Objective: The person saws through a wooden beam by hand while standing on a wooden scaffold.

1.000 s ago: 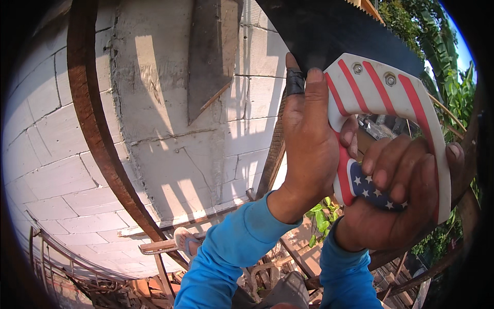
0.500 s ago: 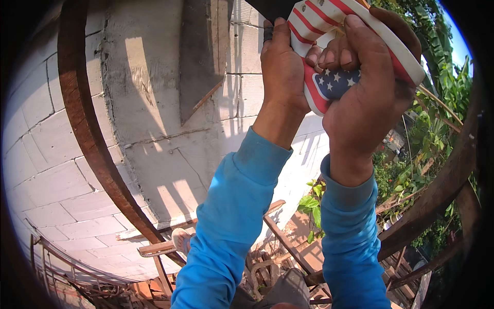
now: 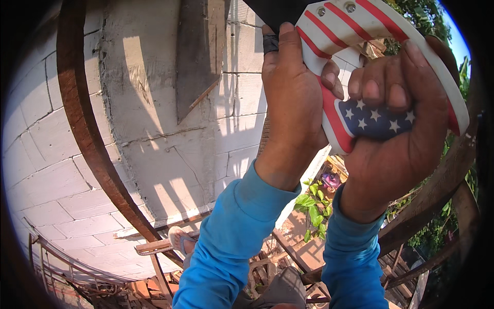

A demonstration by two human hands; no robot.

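A hand saw with a flag-patterned handle (image 3: 360, 20) of red and white stripes, with white stars on dark blue, is raised in front of me at the upper right. Its dark blade (image 3: 283, 11) runs out of the top of the view. My right hand (image 3: 396, 118) is closed round the grip, fingers through the handle opening. Beside it my left hand (image 3: 293, 98) is closed at the front of the handle, thumb against the base of the blade. Black tape wraps one left finger. Most of the left fingers are hidden behind the saw.
A pale block wall (image 3: 67, 190) fills the left and middle. A curved-looking brown bar (image 3: 87, 118) crosses before it. A dark board (image 3: 198, 56) hangs on the wall. Below are a sandalled foot (image 3: 181, 239) on a narrow plank and stacked rubble. Green plants (image 3: 314, 206) and brown bars stand at right.
The saw handle and my right hand have moved right and slightly down, and look larger. My left hand has shifted slightly right with them. Both hands keep their hold.
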